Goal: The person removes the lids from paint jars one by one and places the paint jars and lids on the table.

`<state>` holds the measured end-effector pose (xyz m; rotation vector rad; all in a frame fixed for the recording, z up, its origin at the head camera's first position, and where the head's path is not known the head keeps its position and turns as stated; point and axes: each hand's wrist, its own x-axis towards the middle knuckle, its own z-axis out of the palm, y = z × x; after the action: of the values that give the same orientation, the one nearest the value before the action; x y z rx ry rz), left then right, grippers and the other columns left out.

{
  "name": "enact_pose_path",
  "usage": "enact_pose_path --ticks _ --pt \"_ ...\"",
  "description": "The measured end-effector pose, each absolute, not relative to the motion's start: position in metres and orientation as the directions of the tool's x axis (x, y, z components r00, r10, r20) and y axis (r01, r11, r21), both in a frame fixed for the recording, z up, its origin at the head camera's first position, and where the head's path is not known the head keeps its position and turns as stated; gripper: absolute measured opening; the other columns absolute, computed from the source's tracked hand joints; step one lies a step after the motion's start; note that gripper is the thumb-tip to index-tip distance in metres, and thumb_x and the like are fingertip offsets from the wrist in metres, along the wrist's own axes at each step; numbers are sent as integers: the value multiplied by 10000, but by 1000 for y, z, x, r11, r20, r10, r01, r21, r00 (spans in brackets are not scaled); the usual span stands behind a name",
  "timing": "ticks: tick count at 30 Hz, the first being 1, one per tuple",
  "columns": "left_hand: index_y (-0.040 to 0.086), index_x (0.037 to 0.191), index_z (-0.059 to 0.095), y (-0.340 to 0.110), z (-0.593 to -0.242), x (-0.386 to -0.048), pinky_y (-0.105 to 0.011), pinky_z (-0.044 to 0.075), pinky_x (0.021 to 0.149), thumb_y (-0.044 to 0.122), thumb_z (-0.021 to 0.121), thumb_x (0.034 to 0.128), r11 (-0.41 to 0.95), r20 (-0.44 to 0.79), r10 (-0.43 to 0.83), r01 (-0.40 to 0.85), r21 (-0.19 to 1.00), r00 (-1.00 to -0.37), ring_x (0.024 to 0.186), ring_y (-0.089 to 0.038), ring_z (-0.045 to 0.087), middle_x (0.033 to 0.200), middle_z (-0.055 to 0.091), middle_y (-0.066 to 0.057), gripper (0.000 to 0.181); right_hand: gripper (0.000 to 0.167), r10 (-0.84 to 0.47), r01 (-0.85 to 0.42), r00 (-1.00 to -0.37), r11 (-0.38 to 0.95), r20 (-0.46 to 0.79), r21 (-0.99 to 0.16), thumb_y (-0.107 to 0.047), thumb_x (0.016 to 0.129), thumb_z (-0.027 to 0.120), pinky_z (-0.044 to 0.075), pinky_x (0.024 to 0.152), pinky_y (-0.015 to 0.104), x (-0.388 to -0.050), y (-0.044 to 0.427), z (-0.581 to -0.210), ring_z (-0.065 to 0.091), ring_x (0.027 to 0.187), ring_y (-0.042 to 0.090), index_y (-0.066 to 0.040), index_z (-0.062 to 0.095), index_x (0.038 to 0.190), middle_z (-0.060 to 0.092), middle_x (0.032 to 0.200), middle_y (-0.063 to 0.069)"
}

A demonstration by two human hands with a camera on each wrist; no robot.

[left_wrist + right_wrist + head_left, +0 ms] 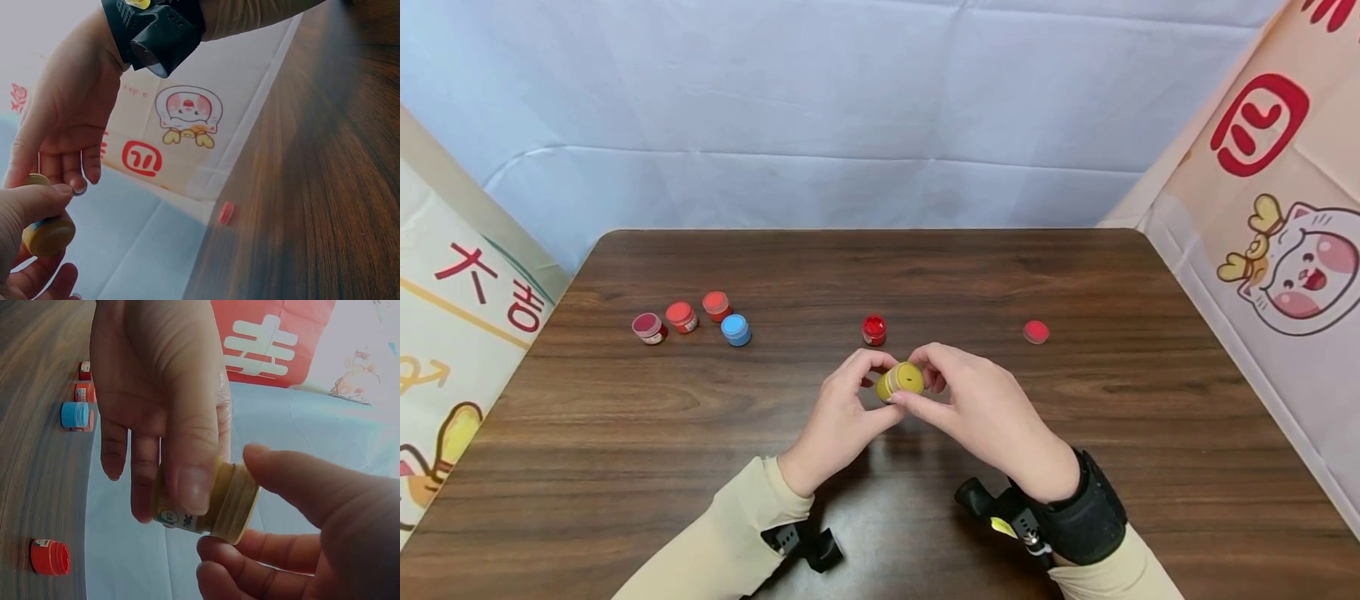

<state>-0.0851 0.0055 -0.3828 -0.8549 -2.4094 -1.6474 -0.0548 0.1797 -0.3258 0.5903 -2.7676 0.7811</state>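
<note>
The left hand (844, 412) gripped the tilted yellow jar (209, 503) and the right hand (981, 404) pinched its lid (911, 377), so 1 abrupt twist could have caused spillage onto the table (1150, 400).

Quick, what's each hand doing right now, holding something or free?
Left hand: holding the yellow jar by its body.
Right hand: pinching that jar's lid.

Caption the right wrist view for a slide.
Left hand holds a yellow jar, right hand at its lid; open red jar on the table.
</note>
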Motion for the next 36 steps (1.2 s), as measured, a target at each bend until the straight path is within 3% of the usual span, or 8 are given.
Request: enact_pose_path --ticks 11,19,28,36 --pt "88 1036 583 4 -382 -85 -396 463 805 85 783 738 278 378 384 496 822 -842 952 -125 518 1015 583 12 359 377 -387 -479 -876 758 286 -442 -281 809 734 484 688 274 -54 181 -323 556 862 105 -139 608 1134 574 937 -58" --pt "84 1058 578 4 -382 -85 -364 454 810 77 784 738 283 383 388 504 816 -838 959 -123 515 1033 582 4 380 527 -337 -413 -910 791 242 -452 -387 763 755 487 694 306 -53 181 -322 579 892 127 -119 590 1187 597 956 -40" --pt "101 1031 587 6 -383 -86 -434 458 794 70 772 739 269 387 390 506 820 -835 962 -118 521 1005 583 20 347 330 -314 -406 -911 798 268 -445 -340 786 746 445 603 239 -53 179 -324 520 730 62 -147 616 1020 573 827 -71" --pt "104 1038 583 5 -384 -86 -421 461 795 79 775 741 273 384 395 506 818 -835 964 -115 518 1009 581 24 355 334 -363 -454 -889 781 279 -430 -302 809 731 458 635 245 -53 181 -324 531 798 79 -150 620 1084 562 885 -77"
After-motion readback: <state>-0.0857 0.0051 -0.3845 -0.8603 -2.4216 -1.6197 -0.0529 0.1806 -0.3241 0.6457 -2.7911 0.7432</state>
